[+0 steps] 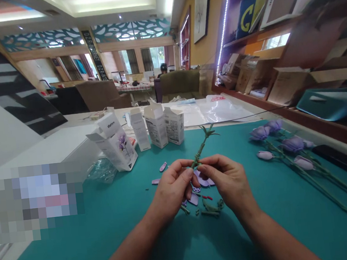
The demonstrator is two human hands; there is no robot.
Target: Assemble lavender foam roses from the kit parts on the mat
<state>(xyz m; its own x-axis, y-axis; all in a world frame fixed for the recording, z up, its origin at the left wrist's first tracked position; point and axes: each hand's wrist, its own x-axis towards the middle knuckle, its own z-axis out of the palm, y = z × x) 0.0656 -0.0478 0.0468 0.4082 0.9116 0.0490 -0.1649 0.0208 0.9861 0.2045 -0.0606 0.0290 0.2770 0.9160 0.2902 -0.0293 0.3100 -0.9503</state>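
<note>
A green stem piece (200, 148) with pointed leaves at its top stands slanted between my two hands above the teal mat (117, 239). My left hand (176, 184) pinches its lower end from the left. From the right, my right hand (225, 178) closes thumb and fingers on the same end. The fingertips hide the very bottom of the stem. Beneath and behind the hands lie loose purple petals (193, 199), small green parts (210, 205) and a little red piece (209, 197).
Assembled purple flowers (293, 144) on long green stems lie at the right beside a black object (344, 161). Open white boxes (117, 142) stand at the back left, near crumpled clear plastic (102, 170). A clear plastic bag (221, 109) lies behind the mat.
</note>
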